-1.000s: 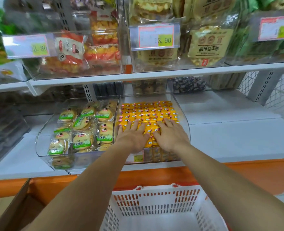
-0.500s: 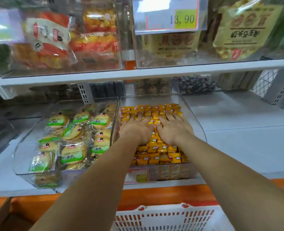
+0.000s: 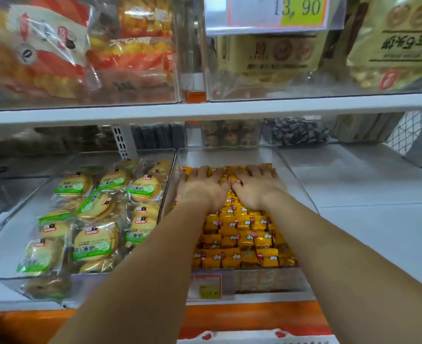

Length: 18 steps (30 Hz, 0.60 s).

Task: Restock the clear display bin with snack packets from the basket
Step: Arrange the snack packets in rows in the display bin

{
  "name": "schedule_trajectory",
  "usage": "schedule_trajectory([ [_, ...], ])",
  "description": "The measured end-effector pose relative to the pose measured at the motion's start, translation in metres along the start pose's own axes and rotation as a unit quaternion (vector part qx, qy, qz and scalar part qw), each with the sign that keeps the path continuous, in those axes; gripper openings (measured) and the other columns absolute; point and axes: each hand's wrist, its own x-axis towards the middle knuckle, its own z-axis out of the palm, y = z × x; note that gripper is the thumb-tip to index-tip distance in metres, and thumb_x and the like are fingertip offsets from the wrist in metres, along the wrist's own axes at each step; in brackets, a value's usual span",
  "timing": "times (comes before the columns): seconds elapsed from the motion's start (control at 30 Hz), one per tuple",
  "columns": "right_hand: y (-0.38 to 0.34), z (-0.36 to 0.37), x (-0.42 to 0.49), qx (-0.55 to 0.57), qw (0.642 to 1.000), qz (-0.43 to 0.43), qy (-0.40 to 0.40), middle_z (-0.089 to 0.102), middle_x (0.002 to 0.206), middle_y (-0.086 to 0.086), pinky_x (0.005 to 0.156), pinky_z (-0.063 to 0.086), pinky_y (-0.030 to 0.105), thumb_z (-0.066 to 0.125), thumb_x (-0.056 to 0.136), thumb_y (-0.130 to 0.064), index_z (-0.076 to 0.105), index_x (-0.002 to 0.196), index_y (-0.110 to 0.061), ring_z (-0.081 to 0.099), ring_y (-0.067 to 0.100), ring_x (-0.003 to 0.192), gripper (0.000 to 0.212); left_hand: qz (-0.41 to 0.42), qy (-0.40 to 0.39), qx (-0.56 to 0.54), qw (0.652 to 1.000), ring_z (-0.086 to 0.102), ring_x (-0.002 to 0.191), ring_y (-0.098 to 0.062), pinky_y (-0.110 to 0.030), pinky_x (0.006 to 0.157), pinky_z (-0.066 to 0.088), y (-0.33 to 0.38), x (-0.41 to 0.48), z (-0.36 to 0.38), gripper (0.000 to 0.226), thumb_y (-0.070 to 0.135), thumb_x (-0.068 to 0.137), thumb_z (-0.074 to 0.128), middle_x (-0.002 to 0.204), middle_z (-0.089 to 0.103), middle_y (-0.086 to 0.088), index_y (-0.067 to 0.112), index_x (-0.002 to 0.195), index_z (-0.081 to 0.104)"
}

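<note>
A clear display bin [image 3: 298, 175] on the lower shelf holds several small orange-yellow snack packets [image 3: 239, 234] in a flat layer. My left hand [image 3: 202, 188] and my right hand [image 3: 259, 186] lie palm down, side by side, on the packets toward the back of the bin. Their fingers are spread and point away from me, and neither hand grips a packet. Only the white and red rim of the basket [image 3: 254, 336] shows at the bottom edge.
A second clear bin [image 3: 14, 214] to the left holds round biscuits in green-labelled wrappers. The white upper shelf [image 3: 205, 111] hangs close above, carrying bins of bagged snacks and a price tag [image 3: 277, 11]. Bare white shelf [image 3: 368, 194] lies to the right.
Both hands have slid from the front of the bin toward its back over the packets. The camera has moved closer, so most of the basket has dropped out of view.
</note>
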Motion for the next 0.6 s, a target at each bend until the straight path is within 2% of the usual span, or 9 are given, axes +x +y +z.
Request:
schedule_trajectory([
  [0.2,-0.003,-0.017,-0.013,0.010,0.999,-0.003,-0.037,0.012,0.166,0.001,0.123,0.009,0.049,0.021,0.101,-0.057,0.016,0.156,-0.039,0.009,0.029,0.152,0.059,-0.001,-0.050,0.061,0.997,0.009,0.156,-0.033,-0.061,0.123,0.005,0.013,-0.017,-0.026,0.059,0.055,0.105,0.017,0.171,0.010,-0.001,0.036,0.161,0.014],
  [0.23,-0.004,-0.021,-0.016,0.027,0.999,-0.002,-0.030,0.017,0.165,0.003,0.122,0.015,0.048,0.025,0.101,-0.057,0.023,0.155,-0.037,0.017,0.031,0.150,0.058,0.002,-0.049,0.057,0.997,0.010,0.156,-0.034,-0.061,0.123,0.007,0.016,-0.020,-0.033,0.059,0.055,0.105,0.018,0.170,0.012,-0.003,0.034,0.161,0.017],
  [0.3,-0.006,-0.028,-0.034,0.070,0.997,-0.003,0.034,0.033,0.159,0.008,0.116,0.030,0.046,0.034,0.099,-0.052,0.040,0.149,-0.030,0.034,0.032,0.142,0.055,0.010,-0.036,-0.004,0.999,0.014,0.155,-0.035,-0.057,0.122,0.013,0.020,-0.035,-0.045,0.057,0.053,0.106,0.021,0.169,0.016,-0.006,0.032,0.159,0.022],
  [0.33,-0.007,-0.029,-0.048,0.092,0.993,-0.011,0.068,0.038,0.156,0.009,0.115,0.033,0.044,0.037,0.099,-0.049,0.044,0.147,-0.027,0.037,0.031,0.141,0.054,0.017,-0.022,-0.042,0.999,0.016,0.155,-0.034,-0.054,0.122,0.015,0.021,-0.047,-0.049,0.057,0.052,0.106,0.023,0.169,0.016,-0.008,0.030,0.159,0.024],
  [0.4,-0.006,-0.022,-0.082,0.127,0.988,-0.038,0.084,0.038,0.157,0.009,0.118,0.028,0.041,0.038,0.099,-0.046,0.043,0.149,-0.021,0.032,0.028,0.144,0.055,0.035,-0.003,-0.070,0.997,0.013,0.156,-0.031,-0.049,0.124,0.014,0.022,-0.081,-0.044,0.059,0.051,0.107,0.027,0.170,0.014,-0.008,0.026,0.160,0.022],
  [0.47,-0.001,-0.009,-0.112,0.106,0.992,-0.039,0.059,0.030,0.160,0.008,0.121,0.021,0.042,0.034,0.100,-0.048,0.034,0.153,-0.023,0.023,0.027,0.148,0.059,0.046,-0.005,-0.060,0.997,0.008,0.157,-0.031,-0.051,0.124,0.013,0.021,-0.113,-0.028,0.062,0.051,0.106,0.028,0.171,0.010,-0.009,0.023,0.161,0.020],
  [0.6,0.000,0.005,-0.133,0.046,0.999,-0.020,0.005,-0.009,0.167,0.005,0.124,-0.001,0.049,0.017,0.101,-0.057,0.000,0.158,-0.036,-0.011,0.029,0.153,0.063,0.024,-0.041,-0.009,0.999,-0.012,0.157,-0.031,-0.057,0.123,-0.003,0.020,-0.137,-0.004,0.067,0.060,0.104,0.013,0.171,-0.010,-0.003,0.029,0.162,0.001],
])
